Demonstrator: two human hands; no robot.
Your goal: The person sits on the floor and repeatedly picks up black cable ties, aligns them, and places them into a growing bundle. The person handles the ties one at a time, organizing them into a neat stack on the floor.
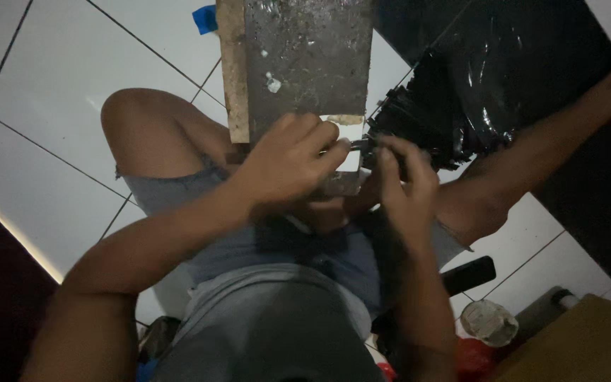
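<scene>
Grey shirt cloth [270,325] fills the foreground, and beyond it both bare forearms reach to a spot above the lap. Person's left hand [288,163] is clenched around a small dark metal piece [357,146] at the near end of a grimy grey board with a pale wooden edge strip [298,56]; the right hand [404,180] pinches the same piece from the other side, fingertips closed on it. Beside the right hand, a fanned bundle of thin black strips [419,124] spills from a glossy black plastic sheet [518,64] on the white tiled floor [58,92]. Judging by that full bundle, the work seems far from done. Dim light hides the small piece's exact shape.
</scene>
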